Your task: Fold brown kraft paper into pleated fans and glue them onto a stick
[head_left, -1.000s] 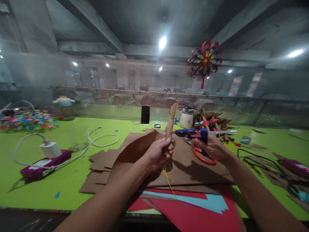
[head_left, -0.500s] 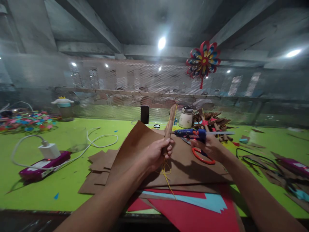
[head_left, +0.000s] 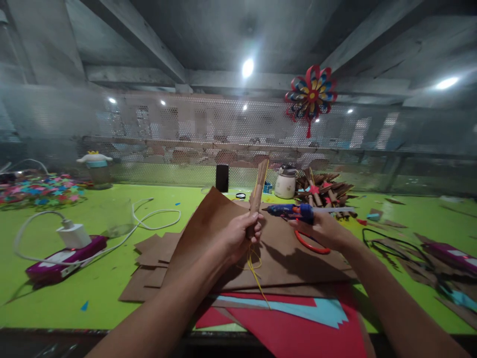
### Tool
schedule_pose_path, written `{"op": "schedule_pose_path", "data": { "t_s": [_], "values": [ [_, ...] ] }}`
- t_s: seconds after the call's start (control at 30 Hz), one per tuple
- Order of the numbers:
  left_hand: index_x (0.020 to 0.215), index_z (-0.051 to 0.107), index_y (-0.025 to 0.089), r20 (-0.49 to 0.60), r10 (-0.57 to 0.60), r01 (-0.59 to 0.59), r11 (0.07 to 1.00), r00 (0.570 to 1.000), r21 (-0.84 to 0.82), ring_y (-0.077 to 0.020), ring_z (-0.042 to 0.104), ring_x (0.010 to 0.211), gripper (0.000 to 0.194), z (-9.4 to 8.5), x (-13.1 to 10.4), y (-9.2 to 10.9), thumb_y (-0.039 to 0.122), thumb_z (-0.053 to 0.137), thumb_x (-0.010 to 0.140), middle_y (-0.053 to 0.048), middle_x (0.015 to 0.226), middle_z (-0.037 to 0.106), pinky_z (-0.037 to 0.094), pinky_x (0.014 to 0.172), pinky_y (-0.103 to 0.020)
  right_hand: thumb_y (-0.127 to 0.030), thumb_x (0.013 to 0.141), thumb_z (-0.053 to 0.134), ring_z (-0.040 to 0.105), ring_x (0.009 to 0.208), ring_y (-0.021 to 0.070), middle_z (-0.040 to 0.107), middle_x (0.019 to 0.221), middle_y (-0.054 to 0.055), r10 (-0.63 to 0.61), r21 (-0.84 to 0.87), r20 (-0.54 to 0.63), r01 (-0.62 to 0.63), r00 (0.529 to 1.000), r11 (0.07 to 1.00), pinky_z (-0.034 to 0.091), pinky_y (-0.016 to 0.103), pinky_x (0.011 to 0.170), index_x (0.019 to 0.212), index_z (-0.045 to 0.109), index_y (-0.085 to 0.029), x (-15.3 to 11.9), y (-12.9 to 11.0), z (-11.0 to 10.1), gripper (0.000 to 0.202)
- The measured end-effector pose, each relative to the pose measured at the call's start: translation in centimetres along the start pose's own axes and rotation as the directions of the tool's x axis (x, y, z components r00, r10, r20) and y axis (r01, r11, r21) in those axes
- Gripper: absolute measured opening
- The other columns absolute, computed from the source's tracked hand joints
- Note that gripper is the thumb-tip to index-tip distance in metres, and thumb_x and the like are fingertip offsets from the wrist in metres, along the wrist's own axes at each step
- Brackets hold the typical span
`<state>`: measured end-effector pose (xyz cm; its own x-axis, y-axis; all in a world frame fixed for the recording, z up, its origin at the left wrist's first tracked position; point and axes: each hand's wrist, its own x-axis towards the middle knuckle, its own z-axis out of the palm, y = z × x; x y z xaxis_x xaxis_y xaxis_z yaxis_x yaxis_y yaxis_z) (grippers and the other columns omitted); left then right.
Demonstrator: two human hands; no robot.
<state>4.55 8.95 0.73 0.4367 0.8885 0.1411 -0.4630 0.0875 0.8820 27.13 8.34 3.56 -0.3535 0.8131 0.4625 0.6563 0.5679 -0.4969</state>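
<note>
My left hand (head_left: 244, 231) is wrapped round a brown paper roll (head_left: 258, 194), which stands nearly upright with its upper end flared. Yellow string (head_left: 253, 266) hangs below the fist in loops. In my right hand (head_left: 322, 226) is a blue glue gun (head_left: 290, 212), its nozzle pointing left, just right of the roll, with a small gap between them. A pale glue stick (head_left: 333, 210) sticks out of the gun's rear. Under the right hand lie scissors with an orange-red handle (head_left: 311, 244), partly hidden. Large brown paper sheets (head_left: 298, 266) lie beneath both hands.
Red paper (head_left: 298, 330) and light blue paper (head_left: 324, 313) poke out at the front edge. A purple power strip (head_left: 67, 258) with a white charger stands left. At the back are paper stars (head_left: 44, 189), a phone (head_left: 222, 178), a white jar (head_left: 285, 183) and finished-looking rolls (head_left: 320, 189).
The glue gun's nozzle has come slightly away from the roll and dipped a little. My left hand still holds the roll. The whole view has shifted slightly.
</note>
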Motion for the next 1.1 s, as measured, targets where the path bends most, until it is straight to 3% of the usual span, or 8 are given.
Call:
{"op": "schedule_pose_path", "data": {
  "t_s": [0.17, 0.4, 0.5, 0.6, 0.67, 0.77, 0.83, 1.1],
  "values": [
    [0.085, 0.054, 0.013, -0.051, 0.009, -0.008, 1.000, 0.999, 0.009, -0.0062, 0.039, 0.050, 0.020, -0.2, 0.0, 0.2, 0.031, 0.057, 0.077, 0.003, 0.060, 0.041, 0.026, 0.045, -0.018, -0.049, 0.079, 0.050, 0.055, 0.068, 0.0189, 0.064, 0.080, 0.006, -0.024, -0.220, -0.086, 0.005, 0.996, 0.976, 0.040, 0.027, 0.060, 0.089, 0.064, -0.016, 1.0, 1.7, 0.2, 0.037],
    [0.085, 0.055, 0.013, -0.008, -0.035, 0.034, 0.999, 0.999, -0.031, -0.0065, 0.040, 0.051, 0.022, 0.0, 0.0, 0.3, 0.033, 0.057, 0.075, 0.002, 0.061, 0.043, 0.025, 0.045, -0.019, -0.032, 0.064, 0.065, 0.053, 0.091, 0.0269, 0.058, 0.099, 0.014, 0.161, -0.503, 0.082, -0.098, 0.984, 0.859, 0.039, 0.034, 0.077, 0.096, 0.064, -0.016, 1.4, 6.7, 0.8, 0.036],
    [0.086, 0.055, 0.012, 0.019, -0.033, 0.034, 0.998, 0.999, -0.060, -0.0068, 0.040, 0.050, 0.023, -0.2, 0.1, 0.1, 0.033, 0.054, 0.076, 0.002, 0.060, 0.043, 0.026, 0.045, -0.020, -0.026, 0.062, 0.064, 0.052, 0.087, 0.0227, 0.057, 0.097, 0.011, 0.162, -0.339, 0.088, -0.124, 0.983, 0.933, 0.040, 0.032, 0.076, 0.104, 0.061, -0.015, 1.3, 6.5, 0.2, 0.043],
    [0.086, 0.056, 0.013, 0.022, -0.048, 0.049, 0.997, 0.999, -0.060, -0.0064, 0.038, 0.048, 0.024, -0.4, 0.2, -0.1, 0.034, 0.053, 0.076, 0.003, 0.059, 0.042, 0.026, 0.045, -0.019, -0.027, 0.070, 0.055, 0.052, 0.072, 0.0164, 0.058, 0.083, 0.006, 0.206, 0.068, -0.034, -0.204, 0.978, 0.977, 0.041, 0.028, 0.066, 0.102, 0.060, -0.013, 1.6, 4.6, 0.0, 0.035],
    [0.085, 0.055, 0.013, 0.008, -0.063, 0.063, 0.997, 0.998, -0.042, -0.0063, 0.037, 0.047, 0.024, -0.2, 0.2, -0.2, 0.034, 0.052, 0.076, 0.003, 0.058, 0.041, 0.025, 0.044, -0.019, -0.033, 0.076, 0.051, 0.052, 0.066, 0.0138, 0.059, 0.078, 0.004, 0.239, 0.447, -0.039, -0.197, 0.970, 0.872, 0.041, 0.028, 0.063, 0.095, 0.061, -0.014, 1.9, 2.9, 0.3, 0.028],
    [0.085, 0.055, 0.013, -0.018, -0.077, 0.077, 0.997, 0.997, -0.014, -0.0067, 0.037, 0.048, 0.023, 0.2, 0.0, -0.1, 0.034, 0.050, 0.076, 0.003, 0.058, 0.041, 0.024, 0.044, -0.019, -0.040, 0.078, 0.052, 0.055, 0.072, 0.0139, 0.061, 0.082, 0.005, 0.182, 0.817, 0.028, -0.127, 0.983, 0.562, 0.044, 0.028, 0.067, 0.084, 0.064, -0.016, 2.2, 0.9, 1.3, 0.028],
    [0.085, 0.054, 0.014, -0.032, -0.066, 0.067, 0.998, 0.997, 0.014, -0.0067, 0.037, 0.048, 0.021, 0.5, -0.1, -0.1, 0.033, 0.052, 0.076, 0.003, 0.057, 0.041, 0.025, 0.044, -0.019, -0.043, 0.078, 0.053, 0.054, 0.071, 0.0132, 0.061, 0.079, 0.005, 0.179, 0.877, 0.025, -0.107, 0.984, 0.468, 0.044, 0.026, 0.065, 0.080, 0.067, -0.016, 2.2, 0.0, 2.0, 0.030],
    [0.078, 0.053, 0.014, 0.000, 0.033, -0.032, 0.981, 0.999, 0.191, -0.0041, 0.034, 0.047, 0.021, 2.0, -0.8, -0.5, 0.029, 0.066, 0.070, 0.005, 0.058, 0.043, 0.021, 0.045, -0.020, -0.048, 0.073, 0.059, 0.031, 0.038, 0.0042, 0.041, 0.048, -0.006, 0.357, 0.915, 0.029, -0.169, 0.934, 0.367, 0.024, 0.016, 0.036, 0.070, 0.059, -0.016, 2.1, -2.8, 4.9, 0.032]
  ]
}}
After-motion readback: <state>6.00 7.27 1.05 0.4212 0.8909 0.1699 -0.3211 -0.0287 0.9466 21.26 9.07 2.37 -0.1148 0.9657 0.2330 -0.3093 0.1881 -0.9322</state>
